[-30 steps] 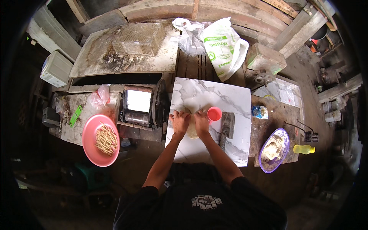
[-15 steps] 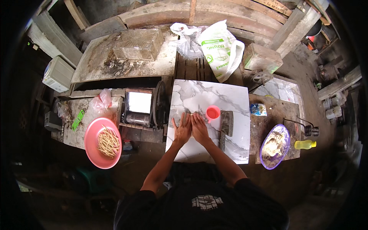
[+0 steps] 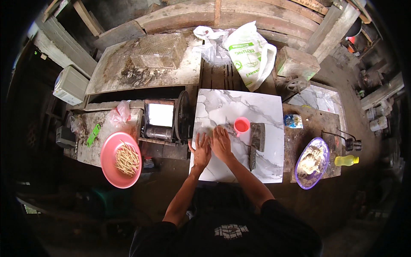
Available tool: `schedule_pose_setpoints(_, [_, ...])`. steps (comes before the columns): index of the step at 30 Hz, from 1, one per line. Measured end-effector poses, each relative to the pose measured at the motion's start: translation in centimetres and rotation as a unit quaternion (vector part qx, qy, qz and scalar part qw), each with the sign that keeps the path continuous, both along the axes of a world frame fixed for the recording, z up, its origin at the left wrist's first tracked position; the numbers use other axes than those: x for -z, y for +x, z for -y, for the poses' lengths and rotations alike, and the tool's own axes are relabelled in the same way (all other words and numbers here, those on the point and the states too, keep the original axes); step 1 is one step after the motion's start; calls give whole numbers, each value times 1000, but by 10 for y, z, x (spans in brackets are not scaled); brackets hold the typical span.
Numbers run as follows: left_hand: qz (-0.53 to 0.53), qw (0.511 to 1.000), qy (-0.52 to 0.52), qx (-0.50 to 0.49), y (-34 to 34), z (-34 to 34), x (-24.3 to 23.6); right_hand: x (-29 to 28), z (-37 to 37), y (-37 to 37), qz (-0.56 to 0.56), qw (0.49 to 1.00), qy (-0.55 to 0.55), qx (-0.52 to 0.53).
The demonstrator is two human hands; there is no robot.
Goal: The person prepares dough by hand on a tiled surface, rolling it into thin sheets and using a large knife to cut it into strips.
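Observation:
Both of my hands lie palm down on a white, grey-veined marble-look board (image 3: 261,103). Fingers spread, my left hand (image 3: 201,153) is at the board's left side. Just to its right and slightly farther off, my right hand (image 3: 221,143) rests with its fingers stretched out. Neither hand visibly grips anything; whatever may lie under the palms is hidden. Close to the right hand stands a pink cup (image 3: 242,124), its handle toward me. Right of the cup lies a broad-bladed cleaver (image 3: 257,138), its handle pointing toward me.
At left, a pink basin (image 3: 107,165) holds thin pale sticks, beside a roller machine with a wheel (image 3: 183,115). A purple basin (image 3: 298,180) with pale dough and a yellow bottle (image 3: 346,160) are at right. Plastic bags (image 3: 252,55) lie beyond the board.
My hands have parted slightly. The left hand has slid left and toward me, and the right has shifted a little left. The whole view has drifted slightly.

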State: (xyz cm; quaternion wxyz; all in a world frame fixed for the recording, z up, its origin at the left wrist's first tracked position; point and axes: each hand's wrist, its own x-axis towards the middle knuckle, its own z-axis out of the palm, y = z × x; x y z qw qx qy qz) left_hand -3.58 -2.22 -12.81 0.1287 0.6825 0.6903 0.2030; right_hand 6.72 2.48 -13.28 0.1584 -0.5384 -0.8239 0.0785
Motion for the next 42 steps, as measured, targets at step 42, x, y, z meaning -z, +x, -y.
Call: schedule_pose_setpoints(42, [-14, 968, 57, 246, 37, -33, -4, -53, 69, 54, -205, 950, 47, 229])
